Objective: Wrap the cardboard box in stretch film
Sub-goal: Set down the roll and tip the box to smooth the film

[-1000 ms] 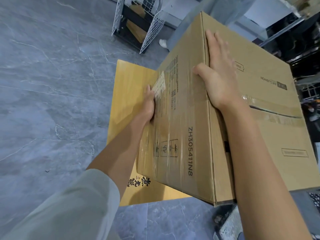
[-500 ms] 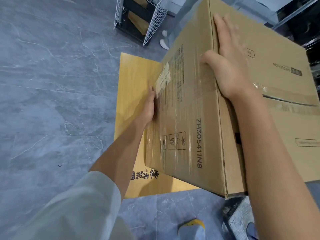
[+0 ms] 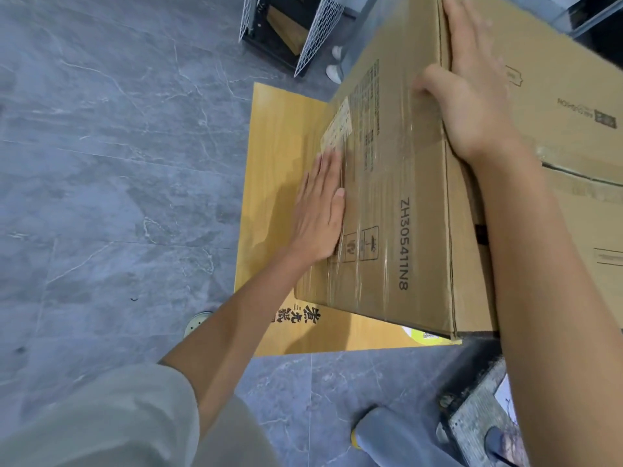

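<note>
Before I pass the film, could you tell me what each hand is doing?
Left hand: open, flat on the cardboard box.
Right hand: open, on its top edge.

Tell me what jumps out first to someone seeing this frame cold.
A big cardboard box fills the right half, its near side glossy with stretch film and printed ZH305411N8. The left hand lies flat on that filmed side while the right hand presses over the top edge. Beneath and left of the box, a yellow board with black characters lies on the grey floor.
</note>
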